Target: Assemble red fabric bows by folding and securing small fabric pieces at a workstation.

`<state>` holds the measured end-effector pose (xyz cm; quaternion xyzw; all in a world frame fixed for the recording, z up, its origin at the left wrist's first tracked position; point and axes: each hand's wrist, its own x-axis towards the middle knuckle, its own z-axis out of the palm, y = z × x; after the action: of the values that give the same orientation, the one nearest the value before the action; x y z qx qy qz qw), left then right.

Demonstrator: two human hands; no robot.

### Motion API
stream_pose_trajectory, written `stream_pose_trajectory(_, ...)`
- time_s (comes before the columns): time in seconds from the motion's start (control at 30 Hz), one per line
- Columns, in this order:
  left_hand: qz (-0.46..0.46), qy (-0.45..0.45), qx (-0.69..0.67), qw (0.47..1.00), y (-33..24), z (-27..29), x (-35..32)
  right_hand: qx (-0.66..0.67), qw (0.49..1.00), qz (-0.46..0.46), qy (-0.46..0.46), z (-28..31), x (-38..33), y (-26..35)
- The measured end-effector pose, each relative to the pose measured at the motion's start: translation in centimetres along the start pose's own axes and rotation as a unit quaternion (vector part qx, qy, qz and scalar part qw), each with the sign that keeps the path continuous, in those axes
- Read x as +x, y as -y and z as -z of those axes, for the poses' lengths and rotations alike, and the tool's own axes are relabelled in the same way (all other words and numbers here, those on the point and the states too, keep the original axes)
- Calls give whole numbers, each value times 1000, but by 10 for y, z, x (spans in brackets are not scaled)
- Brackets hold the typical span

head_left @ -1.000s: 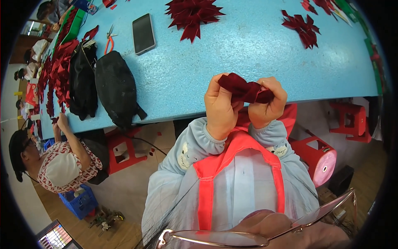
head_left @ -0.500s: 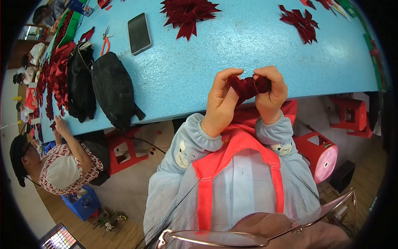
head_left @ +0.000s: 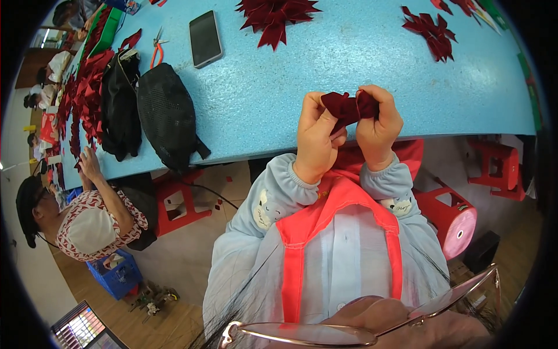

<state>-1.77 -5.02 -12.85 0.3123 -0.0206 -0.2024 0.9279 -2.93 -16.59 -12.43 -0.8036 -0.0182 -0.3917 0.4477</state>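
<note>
Between my hands, just above the near edge of the blue table (head_left: 256, 110), is a dark red velvet ribbon bow (head_left: 347, 109). My left hand (head_left: 317, 136) pinches its left loop between thumb and fingers. The right loop is gripped by my right hand (head_left: 379, 125), thumb in front and fingers curled behind. Part of the bow's back is hidden by my fingers. Farther off on the table lie a large pile of dark red bows (head_left: 276, 18) and a smaller bow cluster (head_left: 430, 32).
Left of my hands lie a black mesh pouch (head_left: 165, 113), a black bag (head_left: 120, 104), orange-handled pliers (head_left: 157, 53) and a phone (head_left: 206, 38). Red ribbon pieces (head_left: 90, 99) heap beyond them. A co-worker (head_left: 93, 224) sits at the left. Red stools (head_left: 447, 218) stand beside the table.
The bow's left loop is spread wider and shows more clearly, and my left fingers have shifted on it. The whole view has moved slightly.
</note>
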Motion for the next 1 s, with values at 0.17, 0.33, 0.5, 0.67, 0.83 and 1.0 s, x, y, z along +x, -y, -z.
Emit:
stream_pose_trajectory(0.17,-40,0,-4,999,0,-1,4,-13,999,32,-21,-6,-2,-2)
stream_pose_trajectory(0.33,-38,39,21,998,-3,2,4,-7,1000,10,-4,-4,2,-2)
stream_pose_trajectory(0.5,-73,31,50,996,7,4,7,0,1000,16,-23,-7,3,-5)
stream_pose_trajectory(0.67,-82,19,22,996,10,8,11,-3,999,38,-16,-5,-4,-7)
stream_pose_trajectory(0.83,-26,-30,39,998,-3,-7,10,28,993,116,22,1,4,-11)
stream_pose_trajectory(1.0,26,-6,111,993,-5,0,13,31,982,166,90,7,16,-13)
